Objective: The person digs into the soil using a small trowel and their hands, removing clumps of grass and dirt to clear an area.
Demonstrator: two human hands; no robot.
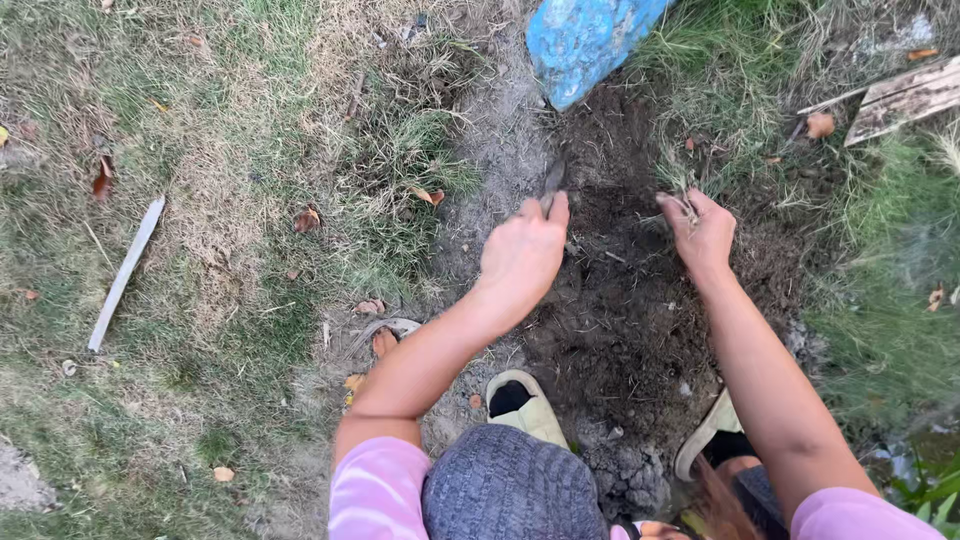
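Note:
My left hand (pixel 522 252) is closed around a small digging tool (pixel 552 183) whose dark metal tip pokes out past my fingers into the loosened dark soil (pixel 620 320). My right hand (pixel 703 233) pinches a tuft of dry grass and roots (pixel 681 190) at the edge of the dug patch. Both arms reach forward from pink sleeves. My knee in dark grey fabric (pixel 505 485) and pale slippers (pixel 527 405) sit at the near edge of the soil.
A blue sack (pixel 580 40) lies just beyond the dug patch. A weathered wooden board (pixel 905 100) is at the upper right. A thin pale stick (pixel 125 272) rests on the patchy grass at left, among scattered dry leaves. Tall green grass borders the right side.

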